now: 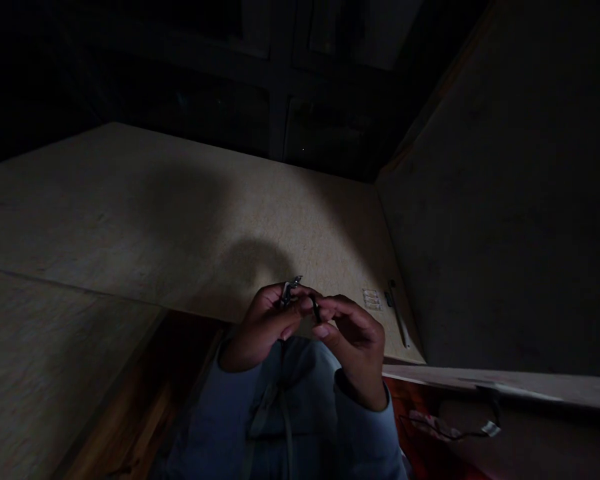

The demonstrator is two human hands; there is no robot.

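Note:
Both of my hands meet in front of my chest, over the near edge of a tan board (180, 220). My left hand (263, 327) is closed, its fingers pinching a small metal piece (290, 290) whose tip sticks up above the fingers. My right hand (357, 337) is closed too, its fingertips pinching a small dark part (316, 310) right beside the metal piece. The light is dim and I cannot make out what the small parts are. Blue sleeves cover both wrists.
On the board's right edge lie a long thin tool (399, 313) and a small pale strip of pieces (371, 299). A dark upright panel (505, 200) walls the right side. A lower ledge at right carries a thin wire with a tag (490, 428). Another board (40, 373) lies at left.

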